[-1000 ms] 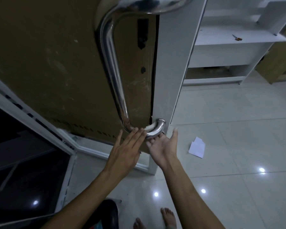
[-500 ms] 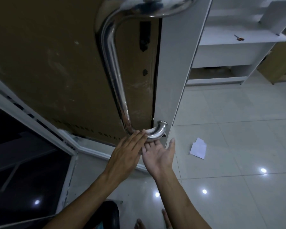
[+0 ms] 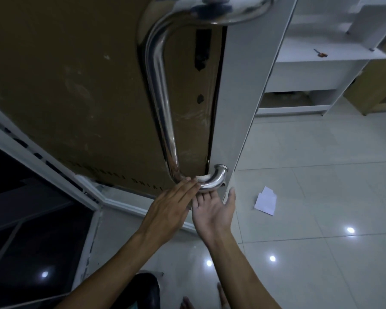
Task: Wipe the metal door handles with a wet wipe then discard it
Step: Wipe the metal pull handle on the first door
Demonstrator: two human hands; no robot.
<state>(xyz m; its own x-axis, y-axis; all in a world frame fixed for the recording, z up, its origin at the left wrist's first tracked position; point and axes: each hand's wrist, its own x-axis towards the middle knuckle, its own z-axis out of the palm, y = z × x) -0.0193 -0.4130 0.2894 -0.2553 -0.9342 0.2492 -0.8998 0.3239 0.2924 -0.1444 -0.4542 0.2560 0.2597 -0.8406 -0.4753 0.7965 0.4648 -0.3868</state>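
A: Start big: the brown door panel (image 3: 65,90) fills the left, its long polished steel tube handle (image 3: 159,85) running down to a lower bend.

B: And the hands?

A: The left hand (image 3: 167,210) lies flat, fingers straight, pressing a small white wet wipe (image 3: 202,177) onto that bend. The right hand (image 3: 213,211) is palm up beneath, fingers extended to the tube's underside (thumb splayed right).

B: Any change?

A: Over the last second both hands have crept slightly left along the curve, so wiping seems nearly at the handle's end; discarding remains.
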